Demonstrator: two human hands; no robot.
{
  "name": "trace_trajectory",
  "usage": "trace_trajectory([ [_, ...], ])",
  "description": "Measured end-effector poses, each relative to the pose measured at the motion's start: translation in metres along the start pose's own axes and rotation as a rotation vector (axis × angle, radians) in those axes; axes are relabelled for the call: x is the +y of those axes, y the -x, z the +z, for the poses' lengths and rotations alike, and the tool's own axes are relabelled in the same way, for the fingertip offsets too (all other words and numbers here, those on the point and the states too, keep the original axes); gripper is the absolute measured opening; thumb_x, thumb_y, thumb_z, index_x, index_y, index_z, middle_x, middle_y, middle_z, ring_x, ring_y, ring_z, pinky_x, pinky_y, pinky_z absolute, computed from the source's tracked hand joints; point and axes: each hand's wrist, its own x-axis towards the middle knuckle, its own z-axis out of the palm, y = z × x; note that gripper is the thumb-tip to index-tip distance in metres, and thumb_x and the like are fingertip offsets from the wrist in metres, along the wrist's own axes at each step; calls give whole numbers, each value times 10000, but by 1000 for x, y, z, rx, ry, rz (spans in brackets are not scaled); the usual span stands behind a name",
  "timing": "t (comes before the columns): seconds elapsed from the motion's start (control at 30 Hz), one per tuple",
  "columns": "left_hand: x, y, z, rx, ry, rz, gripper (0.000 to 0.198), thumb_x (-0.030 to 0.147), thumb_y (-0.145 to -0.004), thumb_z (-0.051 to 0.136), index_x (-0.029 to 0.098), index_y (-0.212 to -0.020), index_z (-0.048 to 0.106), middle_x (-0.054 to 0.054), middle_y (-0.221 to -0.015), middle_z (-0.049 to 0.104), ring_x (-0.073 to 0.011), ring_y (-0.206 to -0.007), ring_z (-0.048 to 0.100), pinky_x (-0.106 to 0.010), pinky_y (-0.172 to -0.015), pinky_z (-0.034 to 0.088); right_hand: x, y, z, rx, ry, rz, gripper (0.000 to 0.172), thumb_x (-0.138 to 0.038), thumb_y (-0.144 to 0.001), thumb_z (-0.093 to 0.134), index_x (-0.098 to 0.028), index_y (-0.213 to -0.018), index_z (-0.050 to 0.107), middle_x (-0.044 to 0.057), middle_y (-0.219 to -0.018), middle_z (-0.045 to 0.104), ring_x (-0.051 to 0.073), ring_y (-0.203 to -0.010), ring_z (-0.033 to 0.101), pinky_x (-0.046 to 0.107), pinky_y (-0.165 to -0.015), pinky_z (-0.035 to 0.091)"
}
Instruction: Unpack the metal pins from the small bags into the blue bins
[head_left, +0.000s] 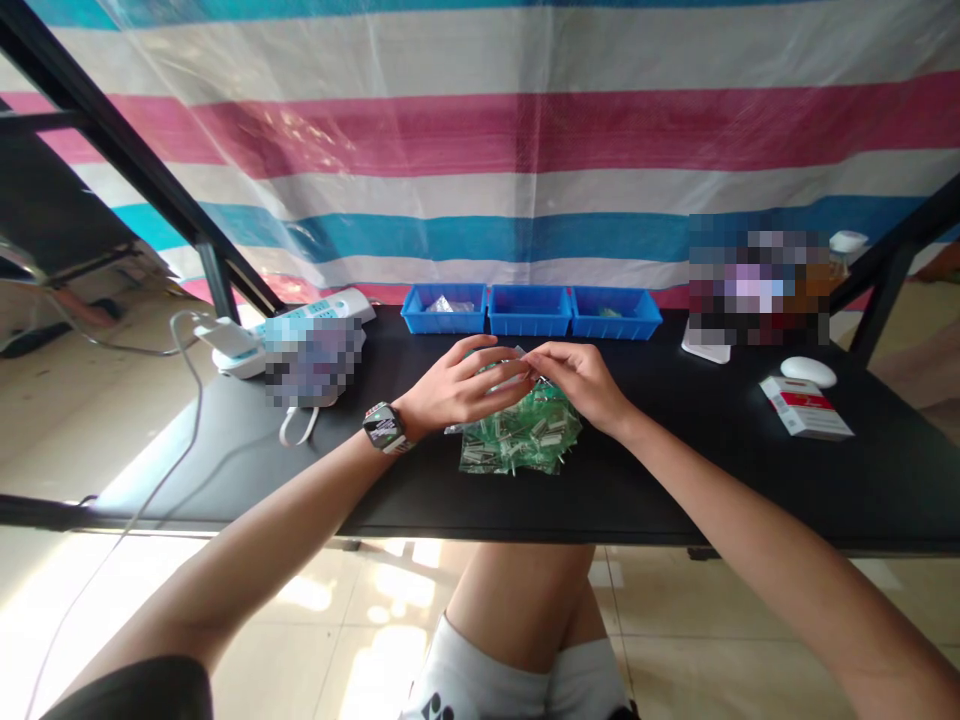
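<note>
My left hand (472, 385), with a watch (386, 428) on its wrist, is held over a pile of small green-tinted clear plastic packets (517, 440). Its fingers are curled, their tips meeting those of my right hand (581, 385). The thumb and forefinger of my right hand are pinched together just above the pile. A small shiny, clear bit shows at the meeting fingertips; its kind is too small to tell. Slim silvery pieces are visible inside the packets, which lie on the black table (420, 500).
Three blue bins stand behind my hands: the left bin (444, 310) holds clear plastic, the middle bin (529, 312), and the right bin (615, 314) with something greenish. A power strip (315, 312) is at left; a cigarette box (806, 408) and white mouse (808, 372) lie right.
</note>
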Motion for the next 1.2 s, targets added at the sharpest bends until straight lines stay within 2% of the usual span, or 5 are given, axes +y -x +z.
trace_trajectory([
  [0.23,-1,-1,-1,101,45,-58,307,131,-1007,711,265,-1282,722,-43,-1067,820,-211,-1093,740,-421,-1043,550,7,4,-2,-8,253,-319,351,-343,-1075,543,-239,-1356,726,99,-1220,748,254,-1083,723,416,-969,593],
  [0.4,8,-3,9,253,244,-359,172,213,-1028,688,234,-1195,724,-55,-992,801,-210,-949,734,-386,-904,573,8,6,-1,26,457,-473,479,-268,-1043,605,-281,-1521,581,111,-1340,702,258,-1163,711,435,-1039,599],
  [0.63,22,-7,20,331,798,-820,217,388,-1033,698,178,-1014,749,-73,-968,787,-199,-881,736,-324,-822,580,0,8,1,62,600,-543,165,-300,-1076,603,-262,-1148,746,112,-1147,739,272,-1121,721,446,-1019,596],
  [1.03,-5,8,11,166,140,-354,463,185,-1011,683,402,-1419,704,-97,-1460,653,-282,-1327,614,-487,-1100,548,4,-1,4,100,2,15,498,-689,-926,727,-193,-921,770,55,-861,780,209,-792,696,329,-744,544],
  [1.2,-4,4,11,186,271,-415,265,261,-1020,717,329,-1265,791,-68,-1156,794,-260,-1192,685,-473,-1067,555,3,-1,5,24,-85,74,459,-644,-933,732,-192,-872,780,49,-841,783,202,-752,685,329,-714,556],
])
